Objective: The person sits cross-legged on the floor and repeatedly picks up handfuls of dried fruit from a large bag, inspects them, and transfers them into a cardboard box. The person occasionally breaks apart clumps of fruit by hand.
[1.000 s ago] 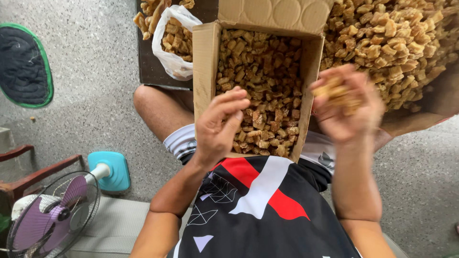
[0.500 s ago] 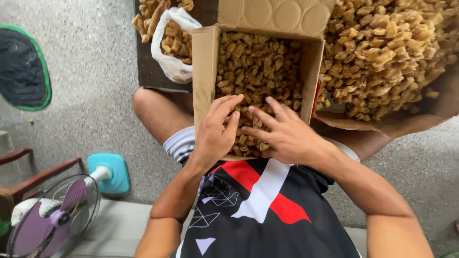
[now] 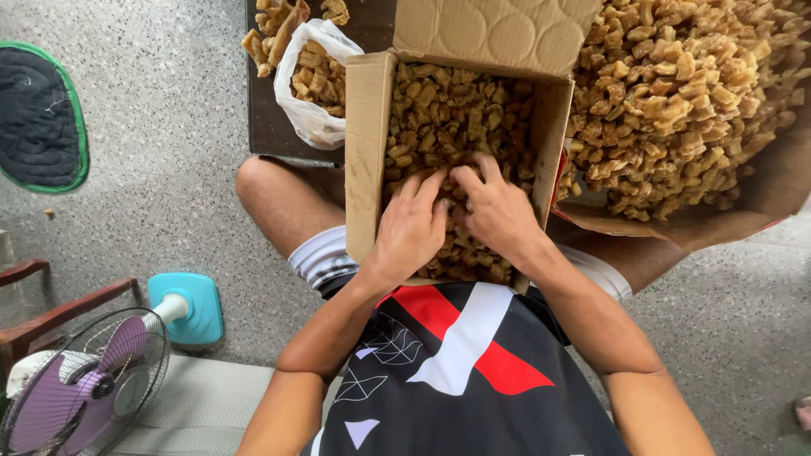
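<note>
An open cardboard box (image 3: 366, 143) rests across my lap, filled with small golden-brown fried pieces (image 3: 448, 110). My left hand (image 3: 411, 228) lies palm down on the pieces in the near half of the box, fingers spread. My right hand (image 3: 498, 211) lies beside it, also flat on the pieces, fingertips touching those of the left. Neither hand visibly grips anything.
A big heap of the same fried pieces (image 3: 684, 93) lies on brown paper to the right of the box. A white plastic bag (image 3: 308, 84) with more pieces stands behind the box on a dark tray. A purple-bladed fan (image 3: 93, 380) on a teal base stands at lower left; a dark mat (image 3: 38, 118) lies far left.
My right hand, raised at the right with a handful of pieces a second ago, has come down into the box. Both hands now press flat on the pieces.
</note>
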